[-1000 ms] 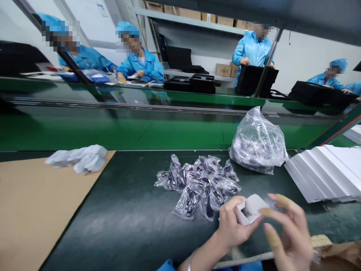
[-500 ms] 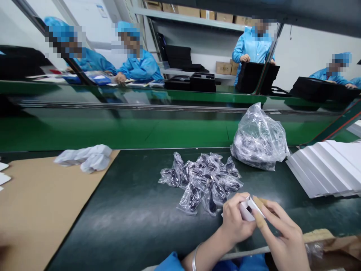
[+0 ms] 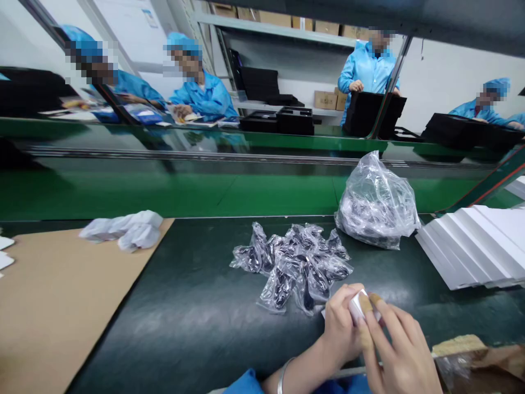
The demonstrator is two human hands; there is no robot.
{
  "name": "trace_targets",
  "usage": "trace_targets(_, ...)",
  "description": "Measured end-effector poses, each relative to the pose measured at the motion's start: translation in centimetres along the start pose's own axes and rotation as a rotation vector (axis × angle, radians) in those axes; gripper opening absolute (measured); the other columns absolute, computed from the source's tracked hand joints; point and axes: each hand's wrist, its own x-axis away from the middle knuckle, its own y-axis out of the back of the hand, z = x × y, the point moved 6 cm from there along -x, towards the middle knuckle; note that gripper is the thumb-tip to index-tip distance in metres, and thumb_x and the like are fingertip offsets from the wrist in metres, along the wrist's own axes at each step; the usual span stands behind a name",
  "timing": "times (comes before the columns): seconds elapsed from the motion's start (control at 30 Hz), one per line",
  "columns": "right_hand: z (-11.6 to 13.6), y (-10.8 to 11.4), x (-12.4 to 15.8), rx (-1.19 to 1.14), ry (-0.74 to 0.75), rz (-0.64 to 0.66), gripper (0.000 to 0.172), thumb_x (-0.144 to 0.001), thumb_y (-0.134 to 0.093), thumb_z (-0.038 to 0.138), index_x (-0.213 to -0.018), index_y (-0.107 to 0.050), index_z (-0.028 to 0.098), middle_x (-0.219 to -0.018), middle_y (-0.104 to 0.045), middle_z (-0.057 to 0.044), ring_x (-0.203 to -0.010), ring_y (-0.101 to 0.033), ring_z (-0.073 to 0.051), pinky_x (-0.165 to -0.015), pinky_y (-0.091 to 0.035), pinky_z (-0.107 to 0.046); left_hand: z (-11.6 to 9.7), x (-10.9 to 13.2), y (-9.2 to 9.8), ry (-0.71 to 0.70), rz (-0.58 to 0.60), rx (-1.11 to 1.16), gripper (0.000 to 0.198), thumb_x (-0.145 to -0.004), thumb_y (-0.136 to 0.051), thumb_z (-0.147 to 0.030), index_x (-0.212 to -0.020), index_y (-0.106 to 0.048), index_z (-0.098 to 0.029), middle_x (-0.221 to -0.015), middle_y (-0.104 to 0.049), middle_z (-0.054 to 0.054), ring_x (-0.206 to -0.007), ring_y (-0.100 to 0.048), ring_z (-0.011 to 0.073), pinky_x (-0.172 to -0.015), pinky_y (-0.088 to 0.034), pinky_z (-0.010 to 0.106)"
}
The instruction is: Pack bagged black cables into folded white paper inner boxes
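Box point(image 3: 356, 305) pinched btw L hand point(image 3: 342, 328) and R hand point(image 3: 400, 355), low center on bench, just beside pouches point(image 3: 295, 262), R fingers point(image 3: 371, 323) pressed on box top, vs 1 s ago: R hand was spread, apart, flap open.

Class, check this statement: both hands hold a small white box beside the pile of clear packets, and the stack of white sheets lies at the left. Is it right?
No. The head view shows the stack of white sheets at the right, not the left. The left hand and right hand do hold the small white box beside the pile of clear packets.
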Motion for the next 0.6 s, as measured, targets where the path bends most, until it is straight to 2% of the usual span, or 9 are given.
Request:
trace_targets(0.07, 1.0, -0.5, 0.8, 0.032, 0.106, 0.048, 0.024, -0.09, -0.053, 0.016, -0.107, -0.07, 0.013, -0.108, -0.07, -0.014, -0.097, -0.064, -0.023, -0.079, -0.051, -0.034, -0.1, 0.2, 0.2, -0.012, -0.006, -0.026, 0.045, -0.091, -0.055, -0.026, -0.129, -0.03, -0.023, -0.096, -0.065, 0.006, -0.073, -0.064, 0.0153, -0.066, -0.056, 0.032)
trace_targets(0.13, 1.5, -0.9, 1.4, -0.012, 0.143, 0.084, 0.028, -0.09, -0.054, 0.014, -0.113, -0.068, 0.015, -0.11, -0.07, -0.012, -0.101, -0.064, -0.022, -0.083, -0.05, -0.031, -0.2, 0.4, 0.5, -0.019, -0.028, -0.057, 0.044, -0.089, -0.059, -0.025, -0.126, -0.034, -0.023, -0.091, -0.064, 0.004, -0.072, -0.064, 0.0157, -0.066, -0.055, 0.031)
trace_targets(0.2, 1.6, -1.1, 1.4, -0.064, 0.134, 0.096, 0.033, -0.091, -0.05, 0.013, -0.119, -0.065, 0.014, -0.111, -0.07, -0.012, -0.1, -0.065, -0.02, -0.084, -0.051, -0.029, -0.3, 0.6, 0.5, -0.014, -0.021, -0.062, 0.039, -0.091, -0.056, -0.024, -0.125, -0.036, -0.023, -0.089, -0.065, 0.003, -0.072, -0.065, 0.0159, -0.066, -0.056, 0.03)
trace_targets(0.3, 0.1, -1.3, 0.7, -0.113, 0.005, 0.109, 0.038, -0.092, -0.043, 0.012, -0.126, -0.06, 0.014, -0.119, -0.066, -0.014, -0.101, -0.064, -0.021, -0.084, -0.054, -0.031, -0.5, 0.8, 0.5, -0.016, 0.035, -0.113, 0.041, -0.096, -0.049, -0.026, -0.133, -0.033, -0.021, -0.105, -0.067, 0.01, -0.088, -0.069, 0.0196, -0.076, -0.06, 0.033)
trace_targets(0.4, -2.9, -1.8, 0.8, -0.226, -0.21, 0.23, 0.043, -0.095, -0.041, 0.016, -0.136, -0.051, 0.02, -0.118, -0.064, -0.011, -0.098, -0.065, -0.018, -0.08, -0.057, -0.028, -0.6, 1.3, 0.3, -0.022, 0.173, -0.276, 0.059, -0.092, -0.058, -0.032, -0.142, -0.032, -0.019, -0.121, -0.065, 0.015, -0.107, -0.067, 0.0248, -0.086, -0.06, 0.037)
trace_targets(0.47, -5.5, -1.2, 1.5, -0.344, -0.294, 0.289, 0.037, -0.096, -0.042, 0.018, -0.131, -0.053, 0.024, -0.112, -0.064, -0.007, -0.096, -0.065, -0.015, -0.08, -0.056, -0.023, -0.3, 1.9, 0.5, 0.005, 0.315, -0.337, 0.064, -0.089, -0.062, -0.034, -0.145, -0.035, -0.021, -0.125, -0.066, 0.014, -0.112, -0.066, 0.0256, -0.09, -0.059, 0.037)
trace_targets(0.53, -8.9, 0.9, 2.3, -0.393, -0.337, 0.27, 0.025, -0.096, -0.045, 0.021, -0.116, -0.06, 0.026, -0.109, -0.065, -0.005, -0.101, -0.065, -0.013, -0.084, -0.054, -0.021, 0.4, 2.9, 1.5, 0.057, 0.414, -0.344, 0.061, -0.088, -0.063, -0.034, -0.143, -0.041, -0.023, -0.125, -0.067, 0.012, -0.11, -0.067, 0.0252, -0.092, -0.059, 0.036)
trace_targets(0.6, -13.8, 4.5, 2.7, -0.324, -0.388, 0.145, 0.015, -0.095, -0.053, 0.026, -0.107, -0.062, 0.027, -0.11, -0.065, -0.004, -0.107, -0.064, -0.014, -0.09, -0.052, -0.021, 1.5, 3.9, 3.7, 0.155, 0.404, -0.357, 0.049, -0.088, -0.061, -0.035, -0.135, -0.052, -0.024, -0.118, -0.071, 0.01, -0.098, -0.071, 0.0233, -0.087, -0.06, 0.034)
